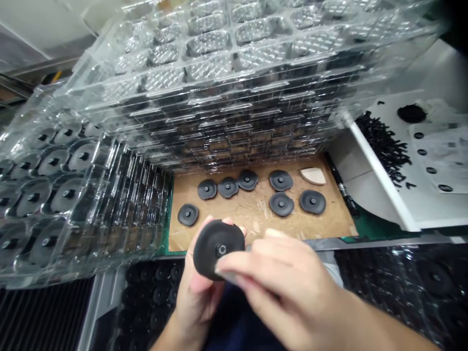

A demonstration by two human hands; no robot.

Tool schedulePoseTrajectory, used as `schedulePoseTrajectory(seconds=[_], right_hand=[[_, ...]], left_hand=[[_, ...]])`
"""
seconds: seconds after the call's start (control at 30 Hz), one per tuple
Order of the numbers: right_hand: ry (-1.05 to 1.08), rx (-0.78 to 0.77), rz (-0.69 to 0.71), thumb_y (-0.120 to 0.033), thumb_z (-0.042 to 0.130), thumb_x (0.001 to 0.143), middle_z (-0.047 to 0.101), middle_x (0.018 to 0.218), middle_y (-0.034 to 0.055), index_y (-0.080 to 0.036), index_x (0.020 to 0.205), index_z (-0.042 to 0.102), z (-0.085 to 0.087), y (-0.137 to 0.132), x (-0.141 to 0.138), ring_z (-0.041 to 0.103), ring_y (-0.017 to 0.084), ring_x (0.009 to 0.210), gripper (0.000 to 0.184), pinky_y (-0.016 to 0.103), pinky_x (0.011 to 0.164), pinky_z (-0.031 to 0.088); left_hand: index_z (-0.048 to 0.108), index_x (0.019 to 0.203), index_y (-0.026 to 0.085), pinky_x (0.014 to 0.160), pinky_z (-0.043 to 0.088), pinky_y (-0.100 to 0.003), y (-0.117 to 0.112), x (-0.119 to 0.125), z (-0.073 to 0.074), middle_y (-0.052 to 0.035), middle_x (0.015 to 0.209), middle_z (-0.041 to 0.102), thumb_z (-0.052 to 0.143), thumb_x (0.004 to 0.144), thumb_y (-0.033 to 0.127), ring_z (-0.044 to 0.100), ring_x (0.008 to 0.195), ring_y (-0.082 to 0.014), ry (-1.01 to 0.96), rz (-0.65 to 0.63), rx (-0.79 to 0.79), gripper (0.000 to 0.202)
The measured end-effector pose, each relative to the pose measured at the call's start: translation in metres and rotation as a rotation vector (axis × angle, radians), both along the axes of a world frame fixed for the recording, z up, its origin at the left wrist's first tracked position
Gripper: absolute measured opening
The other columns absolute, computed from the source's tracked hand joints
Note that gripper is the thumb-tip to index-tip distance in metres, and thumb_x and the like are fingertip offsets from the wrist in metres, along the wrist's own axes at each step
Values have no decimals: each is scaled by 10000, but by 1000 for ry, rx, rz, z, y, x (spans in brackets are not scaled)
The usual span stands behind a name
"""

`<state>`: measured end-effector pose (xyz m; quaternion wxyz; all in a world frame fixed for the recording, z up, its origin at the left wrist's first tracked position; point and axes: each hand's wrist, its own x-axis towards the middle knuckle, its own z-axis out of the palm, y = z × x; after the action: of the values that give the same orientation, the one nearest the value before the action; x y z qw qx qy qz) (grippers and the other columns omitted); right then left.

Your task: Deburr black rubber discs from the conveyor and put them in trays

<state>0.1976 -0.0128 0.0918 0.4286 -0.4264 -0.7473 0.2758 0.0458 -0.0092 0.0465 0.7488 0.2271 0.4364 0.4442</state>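
A black, dished rubber-like disc with a raised hub at its centre is gripped by its rim in my left hand, fingers behind and thumb in front. Over its lower right side comes my right hand, fingers closed in a pinch close to the hub. Whatever the pinch holds, if anything, is hidden. Beyond my hands, several similar black discs lie hub-up on a brown cardboard sheet, one of them the disc at the left. A pale wedge-shaped piece rests at the sheet's far right.
Tall stacks of clear plastic trays stand behind the cardboard and on the left. On the right, a white bin has a heap of small black parts beside its wall. A black pen-like tool lies along the cardboard's right edge.
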Motion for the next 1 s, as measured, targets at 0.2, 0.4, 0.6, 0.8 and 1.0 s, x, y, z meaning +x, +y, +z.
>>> schedulePoseTrajectory(seconds=[0.2, 0.4, 0.6, 0.8, 1.0], right_hand=[[-215, 178, -148, -114, 398, 931, 594, 645, 13, -166, 915, 692, -3, 14, 16, 470, 138, 588, 300, 290, 591, 349], [261, -383, -272, -238, 527, 912, 703, 1018, 21, -215, 1028, 679, -45, 23, 18, 636, 152, 909, 192, 259, 782, 496], [182, -796, -332, -415, 539, 879, 731, 973, 56, -211, 999, 714, -100, -27, 27, 680, 224, 878, 294, 343, 749, 556], [13, -522, -494, -351, 535, 891, 715, 1036, 46, -233, 1050, 674, -62, -17, 36, 668, 219, 898, 242, 326, 761, 539], [-111, 77, -163, -148, 458, 935, 712, 941, 36, -211, 1154, 617, -6, 6, 5, 621, 158, 752, 278, 296, 681, 462]], left_hand=[[668, 1113, 251, 975, 486, -333, 7, 1, -2, -43, 1101, 717, 777, 659, 404, 642, 1063, -225, -154, -45, -146, 491], [673, 1106, 273, 870, 545, -331, 6, -10, 0, -63, 1265, 635, 762, 580, 524, 680, 990, -272, -302, -132, -177, 589], [651, 1138, 321, 868, 547, -265, 9, -27, -2, -30, 1437, 487, 732, 625, 498, 617, 1126, -257, -356, -189, -262, 548], [661, 1124, 288, 824, 556, -251, 10, -18, -3, -37, 1198, 669, 772, 607, 454, 650, 1065, -252, -387, -189, -225, 554], [642, 1159, 226, 955, 488, -301, 4, -11, -5, -82, 1199, 670, 834, 555, 426, 605, 1126, -273, -230, -161, -135, 665]])
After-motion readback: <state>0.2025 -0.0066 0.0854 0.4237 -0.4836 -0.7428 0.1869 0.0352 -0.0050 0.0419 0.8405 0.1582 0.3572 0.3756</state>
